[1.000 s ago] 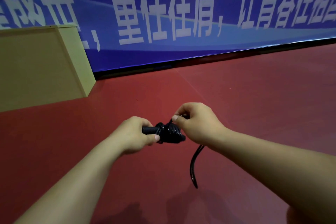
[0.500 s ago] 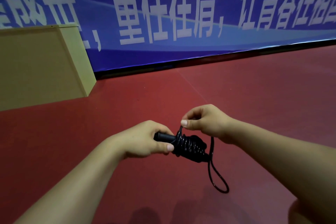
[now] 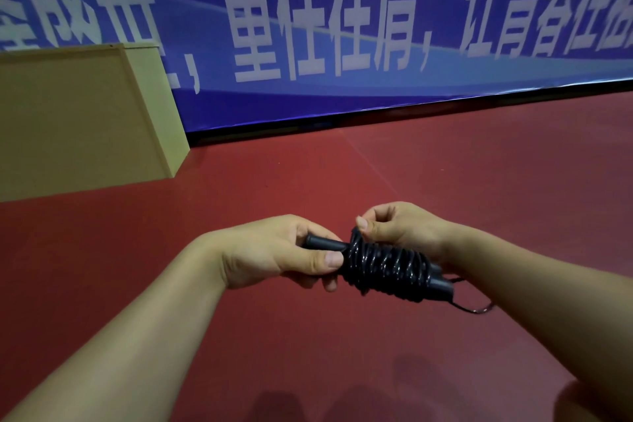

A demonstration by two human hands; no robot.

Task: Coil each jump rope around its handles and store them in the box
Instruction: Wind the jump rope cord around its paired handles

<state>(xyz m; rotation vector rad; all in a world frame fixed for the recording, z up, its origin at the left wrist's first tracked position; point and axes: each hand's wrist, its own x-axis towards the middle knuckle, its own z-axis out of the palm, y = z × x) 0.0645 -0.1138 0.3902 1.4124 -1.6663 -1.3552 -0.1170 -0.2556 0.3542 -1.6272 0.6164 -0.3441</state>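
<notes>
- Head view: the left hand (image 3: pixel 274 252) is gripping the bare near ends of the black jump rope handles (image 3: pixel 323 244), thumb pressed along the top and fingers curled underneath.
- The coiled rope (image 3: pixel 387 267) is sitting wound around the handles, held in the air between both hands above the red floor (image 3: pixel 479 181).
- The bundle's long axis is running from the left hand down and to the right, with the far handle ends (image 3: pixel 442 286) poking out beside the right wrist.
- The right hand (image 3: pixel 400 228) is hovering at the coil's upper left end, thumb and forefinger pinching the top wrap there.
- A short loose tail (image 3: pixel 476 308) is trailing out lower right, on the far side from the pinching fingers, so the right hand looks nearer for tucking it.
- A tan wooden box (image 3: pixel 78 120) is standing well apart at the left, against the blue banner (image 3: pixel 342 27).
</notes>
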